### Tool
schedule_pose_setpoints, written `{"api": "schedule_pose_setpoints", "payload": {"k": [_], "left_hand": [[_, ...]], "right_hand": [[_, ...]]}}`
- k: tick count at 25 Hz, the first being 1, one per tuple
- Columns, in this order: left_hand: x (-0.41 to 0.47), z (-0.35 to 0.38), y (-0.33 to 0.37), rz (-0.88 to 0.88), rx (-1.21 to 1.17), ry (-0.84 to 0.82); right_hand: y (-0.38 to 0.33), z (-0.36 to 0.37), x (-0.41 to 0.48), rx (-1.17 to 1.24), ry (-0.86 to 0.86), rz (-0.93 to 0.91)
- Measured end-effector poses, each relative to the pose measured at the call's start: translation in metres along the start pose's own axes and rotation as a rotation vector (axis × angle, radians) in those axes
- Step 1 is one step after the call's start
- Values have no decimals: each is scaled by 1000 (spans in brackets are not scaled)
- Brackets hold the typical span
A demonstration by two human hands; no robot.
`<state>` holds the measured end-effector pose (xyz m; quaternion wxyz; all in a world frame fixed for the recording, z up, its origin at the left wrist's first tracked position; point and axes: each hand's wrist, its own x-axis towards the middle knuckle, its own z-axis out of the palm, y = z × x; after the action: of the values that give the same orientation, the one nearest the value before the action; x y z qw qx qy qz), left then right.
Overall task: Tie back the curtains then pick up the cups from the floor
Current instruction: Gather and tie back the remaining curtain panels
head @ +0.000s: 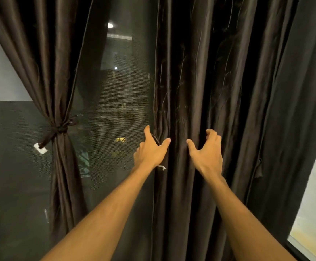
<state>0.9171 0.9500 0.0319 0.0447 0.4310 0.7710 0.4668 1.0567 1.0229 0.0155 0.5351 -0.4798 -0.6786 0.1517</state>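
The fingers (pixel 146 129) of the left hand (pixel 150 150) curl behind the free edge of the right curtain (pixel 200 81), thumb in front. Just beside it, the right hand (pixel 207 153) hooks bent fingers and a spread thumb round a bunch of folds. Both look like loose gathering grips. This curtain hangs untied, its long axis vertical and its folds running straight down. Across the dark window (pixel 113 91), the left curtain (pixel 46 63) is already cinched by its tie (pixel 59 129). I judge the task roughly a third done; no cups are in view.
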Motion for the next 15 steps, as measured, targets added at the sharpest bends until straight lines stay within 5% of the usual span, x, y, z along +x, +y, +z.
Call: {"api": "schedule_pose_setpoints", "payload": {"k": [6, 15], "left_hand": [[2, 19, 12, 49, 47, 63], [-13, 76, 63, 15, 138, 186]], "right_hand": [[5, 8, 21, 58, -302, 28], [29, 19, 20, 105, -592, -230]]}}
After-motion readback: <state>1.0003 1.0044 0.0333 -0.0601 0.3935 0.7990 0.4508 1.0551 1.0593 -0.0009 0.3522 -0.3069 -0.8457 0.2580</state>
